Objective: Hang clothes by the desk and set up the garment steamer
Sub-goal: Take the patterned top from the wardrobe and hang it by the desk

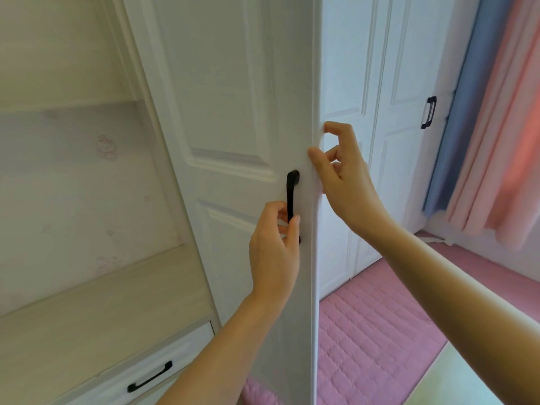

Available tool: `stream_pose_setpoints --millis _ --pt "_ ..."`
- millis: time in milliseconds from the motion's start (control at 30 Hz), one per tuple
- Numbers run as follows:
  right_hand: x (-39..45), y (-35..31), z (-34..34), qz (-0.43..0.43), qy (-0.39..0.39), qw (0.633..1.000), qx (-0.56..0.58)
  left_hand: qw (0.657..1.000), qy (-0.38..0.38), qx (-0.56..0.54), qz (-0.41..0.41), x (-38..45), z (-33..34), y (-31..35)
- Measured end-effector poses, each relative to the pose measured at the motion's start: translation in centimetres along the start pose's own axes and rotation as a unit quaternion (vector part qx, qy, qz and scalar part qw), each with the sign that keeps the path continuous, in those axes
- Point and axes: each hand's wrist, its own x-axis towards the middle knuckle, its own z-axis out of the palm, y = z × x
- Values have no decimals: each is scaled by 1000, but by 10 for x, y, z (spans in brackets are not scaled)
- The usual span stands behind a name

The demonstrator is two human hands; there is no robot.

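A white panelled wardrobe door (233,112) stands swung open in front of me. My left hand (274,247) is curled around the lower part of its black handle (292,197). My right hand (342,173) pinches the door's free edge a little higher up, thumb on the front face, fingers behind. No clothes, hanger, desk or garment steamer are in view.
Left of the door are pale wooden shelves (96,302) and, below them, a white drawer with a black handle (149,377). More white wardrobe doors (403,141) stand to the right. Blue and pink curtains (491,141) hang at far right above a pink quilted mat (380,331).
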Motion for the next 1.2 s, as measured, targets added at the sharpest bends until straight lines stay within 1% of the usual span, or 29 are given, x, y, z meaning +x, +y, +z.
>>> stream_pose_setpoints --millis 233,333,500,600,667,800,1000,1200 --pt "-32 -32 12 -7 -31 998 46 1000 5 19 -22 -23 -43 4" --pt "-45 -45 21 -16 -60 996 67 1000 2 -3 -26 -38 -60 7" --pt "-63 -67 36 -40 -97 993 62 999 11 -8 -31 -53 -86 10" --pt "-70 -77 51 -62 -115 991 34 999 27 -3 -27 -56 -103 5" --pt "-72 -82 62 -57 -142 988 19 999 38 3 -27 -59 -112 0" --pt "-77 -94 80 -58 -202 977 36 998 44 -6 -44 -68 -128 -5" --pt "-82 -102 101 -75 -216 971 62 997 47 -19 -60 -73 -144 -11" --pt "-78 -97 95 -74 -224 970 65 997 56 6 -53 -73 -138 -7"
